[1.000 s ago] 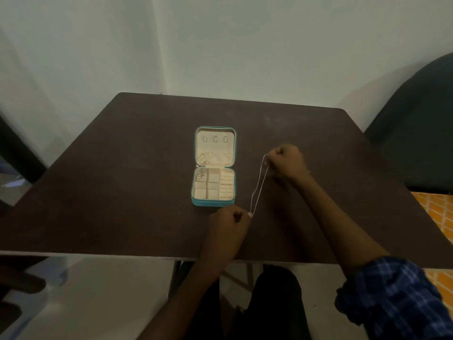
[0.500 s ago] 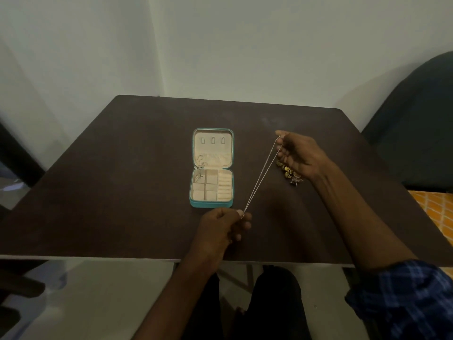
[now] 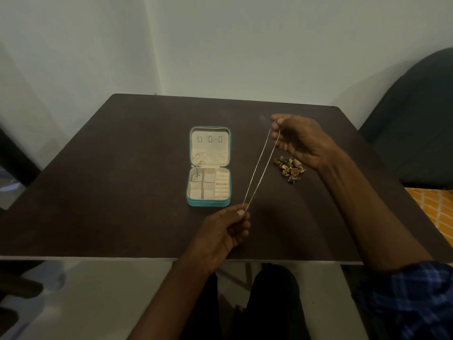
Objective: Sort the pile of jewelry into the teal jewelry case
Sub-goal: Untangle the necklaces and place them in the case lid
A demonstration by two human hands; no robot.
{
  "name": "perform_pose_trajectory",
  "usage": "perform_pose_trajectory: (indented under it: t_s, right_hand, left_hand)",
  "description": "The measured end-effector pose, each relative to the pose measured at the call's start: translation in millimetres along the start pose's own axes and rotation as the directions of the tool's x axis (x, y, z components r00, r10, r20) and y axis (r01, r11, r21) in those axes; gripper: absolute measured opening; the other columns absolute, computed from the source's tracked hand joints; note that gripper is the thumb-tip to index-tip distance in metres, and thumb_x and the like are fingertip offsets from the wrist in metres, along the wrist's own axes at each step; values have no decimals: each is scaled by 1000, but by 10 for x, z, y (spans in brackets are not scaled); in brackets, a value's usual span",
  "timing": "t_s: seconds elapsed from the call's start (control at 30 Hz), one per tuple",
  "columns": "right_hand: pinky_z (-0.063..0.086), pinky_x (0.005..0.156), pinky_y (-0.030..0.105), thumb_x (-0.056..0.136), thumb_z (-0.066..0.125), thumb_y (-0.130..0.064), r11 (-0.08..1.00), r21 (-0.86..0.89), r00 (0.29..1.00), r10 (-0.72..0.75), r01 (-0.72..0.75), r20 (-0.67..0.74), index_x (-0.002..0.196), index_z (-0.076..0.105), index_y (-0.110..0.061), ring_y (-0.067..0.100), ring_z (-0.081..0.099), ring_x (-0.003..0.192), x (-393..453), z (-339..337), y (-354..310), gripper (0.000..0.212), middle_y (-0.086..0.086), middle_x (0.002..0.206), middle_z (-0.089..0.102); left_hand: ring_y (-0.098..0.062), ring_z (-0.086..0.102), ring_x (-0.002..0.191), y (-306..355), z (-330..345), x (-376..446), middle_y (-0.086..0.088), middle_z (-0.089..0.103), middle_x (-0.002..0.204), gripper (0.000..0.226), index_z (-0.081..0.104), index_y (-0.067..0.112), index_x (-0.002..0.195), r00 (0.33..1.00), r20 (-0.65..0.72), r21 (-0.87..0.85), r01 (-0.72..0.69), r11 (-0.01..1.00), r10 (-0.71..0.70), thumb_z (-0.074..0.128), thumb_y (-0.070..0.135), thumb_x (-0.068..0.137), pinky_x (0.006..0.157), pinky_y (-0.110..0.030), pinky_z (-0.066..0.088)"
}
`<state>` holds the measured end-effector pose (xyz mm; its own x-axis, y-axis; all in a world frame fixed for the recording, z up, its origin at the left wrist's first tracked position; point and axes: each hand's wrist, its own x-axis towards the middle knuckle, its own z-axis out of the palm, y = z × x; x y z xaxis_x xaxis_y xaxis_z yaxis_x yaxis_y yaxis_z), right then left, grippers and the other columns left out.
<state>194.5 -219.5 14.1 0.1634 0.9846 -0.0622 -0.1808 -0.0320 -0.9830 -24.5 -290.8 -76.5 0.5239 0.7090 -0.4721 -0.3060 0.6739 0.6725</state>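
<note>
Since a second ago the right hand (image 3: 302, 141) has lifted up and away toward one o'clock, uncovering the small heap of gold and dark jewelry pieces (image 3: 290, 168) that now shows on the dark brown wooden table (image 3: 110, 187), and the thin silver chain necklace (image 3: 259, 166) has been drawn out longer and taut. The left hand (image 3: 221, 235) has stayed near the table's six o'clock edge.

The right grip pinches the upper end of the chain between thumb and fingertips; the left grip pinches the lower end, its other fingers curled. The chain runs as two close strands on a slant between them, above the table, just to the three o'clock side of the open teal jewelry case (image 3: 209, 203).

The case lies flat near the table's middle, lid folded back toward twelve o'clock, cream lining and small compartments showing. A silver piece (image 3: 196, 174) lies in its ten o'clock compartment. The heap sits at three o'clock from the case, just below the right wrist. A blue plaid sleeve (image 3: 411, 300) covers the right upper arm.
</note>
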Motion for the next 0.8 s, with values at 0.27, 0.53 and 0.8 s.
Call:
perform_pose_trajectory:
  t_s: [0.27,0.53,0.8]
  right_hand:
    - [50,62,23,92,49,-7,995,-33,990,-89,93,109,95,63,-12,9,61,66,-148,107,-233,15,-4,72,65]
    - [51,64,22,91,51,-4,944,-248,967,-175,218,185,104,65,-7,10,60,71,-265,105,-403,18,0,79,65]
    - [45,58,14,95,45,-6,565,-747,916,-373,351,148,97,61,-9,-4,58,62,-103,15,-197,16,-6,74,62]
  left_hand:
    - [-12,59,78,-9,26,-6,-4,64,90,22,67,14,101,999,12,189,-49,981,47,54,3,88,66,-23,51]
    - [-4,59,75,-61,1,13,11,65,86,19,66,27,102,876,-64,658,-323,681,478,60,16,88,68,-15,51]
    - [-7,51,102,-141,-161,16,5,57,102,25,68,14,109,499,109,933,-350,85,860,64,13,85,88,-4,34]
